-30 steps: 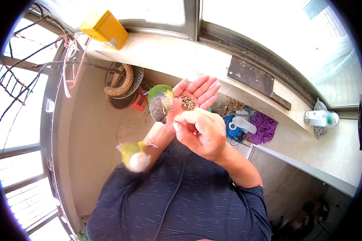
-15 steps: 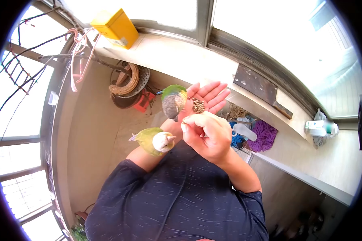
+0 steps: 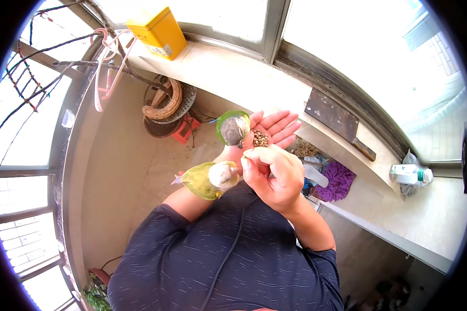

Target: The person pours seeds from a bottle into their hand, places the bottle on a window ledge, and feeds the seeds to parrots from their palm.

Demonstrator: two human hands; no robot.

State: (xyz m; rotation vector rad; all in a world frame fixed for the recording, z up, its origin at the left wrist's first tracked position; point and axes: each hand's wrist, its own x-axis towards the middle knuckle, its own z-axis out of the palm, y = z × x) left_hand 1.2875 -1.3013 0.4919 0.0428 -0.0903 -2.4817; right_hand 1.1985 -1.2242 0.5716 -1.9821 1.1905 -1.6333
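Palm up, my left hand (image 3: 279,127) has its fingers stretched out, with a small pile of seeds (image 3: 260,138) on the palm. A green and grey bird (image 3: 233,128) stands at the thumb side of that hand, its head lowered. On my left forearm perches a yellow-green bird (image 3: 200,180) with a whitish head, its beak close to my right fingertips. My right hand (image 3: 275,173) is closed in a pinch just below the palm. Something small and pale shows at its thumb and forefinger, too small to make out.
A yellow container (image 3: 158,35) stands on the ledge (image 3: 233,75). Pink hangers (image 3: 109,72) and branches hang at the upper left. Below the ledge are a pot (image 3: 158,127) and a purple mat (image 3: 337,181). At the right lies a bottle (image 3: 407,174) with a bag.
The yellow-green bird, blurred earlier, has moved up my forearm toward my right hand and turned its head that way. Both hands and the green and grey bird appear farther right in view.
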